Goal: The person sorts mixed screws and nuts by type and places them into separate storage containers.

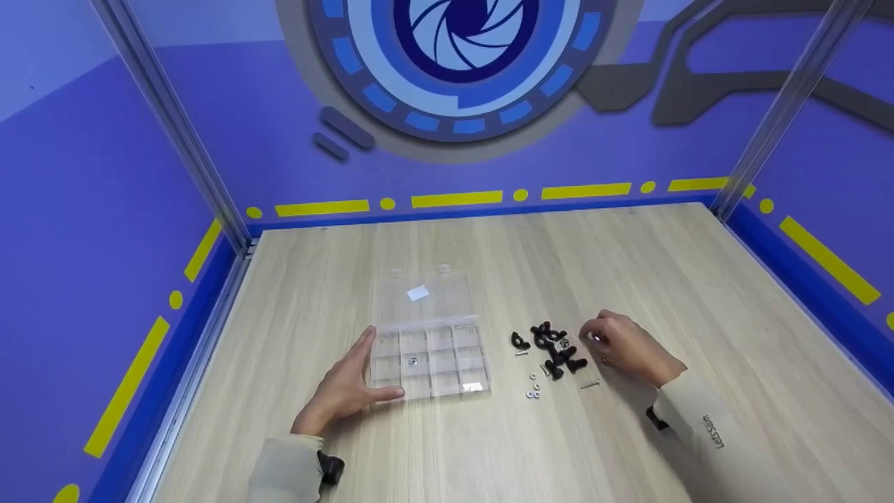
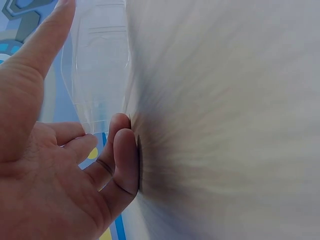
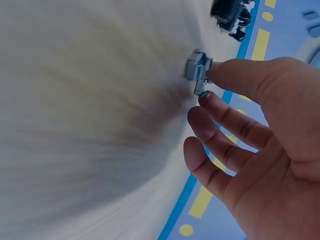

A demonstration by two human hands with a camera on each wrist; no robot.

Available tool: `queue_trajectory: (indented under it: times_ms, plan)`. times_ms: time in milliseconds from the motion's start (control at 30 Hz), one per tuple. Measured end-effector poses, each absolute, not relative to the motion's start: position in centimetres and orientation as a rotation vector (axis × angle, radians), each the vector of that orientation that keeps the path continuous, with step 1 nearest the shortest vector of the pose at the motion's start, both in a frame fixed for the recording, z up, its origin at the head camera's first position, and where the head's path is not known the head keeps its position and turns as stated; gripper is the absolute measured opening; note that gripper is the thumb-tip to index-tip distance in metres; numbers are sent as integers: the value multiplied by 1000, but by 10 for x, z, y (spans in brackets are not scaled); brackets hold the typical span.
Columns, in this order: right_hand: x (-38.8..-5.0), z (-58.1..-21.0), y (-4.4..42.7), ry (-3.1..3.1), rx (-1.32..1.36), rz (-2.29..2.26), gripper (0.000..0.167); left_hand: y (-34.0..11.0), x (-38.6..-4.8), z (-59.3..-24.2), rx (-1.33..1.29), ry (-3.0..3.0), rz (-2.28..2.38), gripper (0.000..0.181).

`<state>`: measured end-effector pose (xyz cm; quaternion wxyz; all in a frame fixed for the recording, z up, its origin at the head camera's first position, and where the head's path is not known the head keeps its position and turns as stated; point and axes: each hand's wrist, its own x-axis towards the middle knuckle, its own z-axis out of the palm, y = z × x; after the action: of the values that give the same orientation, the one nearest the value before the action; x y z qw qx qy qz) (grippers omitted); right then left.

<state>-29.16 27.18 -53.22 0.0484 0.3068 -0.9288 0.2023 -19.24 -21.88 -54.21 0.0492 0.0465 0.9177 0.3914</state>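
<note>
A clear plastic compartment box [image 1: 431,360] lies on the table with its lid laid back. My left hand [image 1: 347,386] is at its left side, fingers spread along that side and thumb at the front edge. The left wrist view shows the fingers loosely bent beside the clear box wall [image 2: 102,65]. One small metal piece [image 1: 413,361] sits in a middle compartment. My right hand [image 1: 625,348] is right of the loose parts. Between thumb and index finger it pinches a small silver boxy metal fastener [image 3: 198,67], close above the table; its exact kind is unclear.
Several black plastic parts [image 1: 554,358] lie heaped between the box and the right hand. Small nuts [image 1: 533,395] lie in front of them, and a screw [image 1: 590,384] to their right. A white label [image 1: 418,293] is on the lid. Blue walls [image 1: 174,175] enclose the table.
</note>
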Motion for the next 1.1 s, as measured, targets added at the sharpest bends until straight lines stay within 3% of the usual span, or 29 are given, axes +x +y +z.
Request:
queue_trajectory:
  times_ms: [1100]
  plan:
    - [-290,-523,277,-2933,837,626,14,-218,-191,-541,107,2792,1167,124]
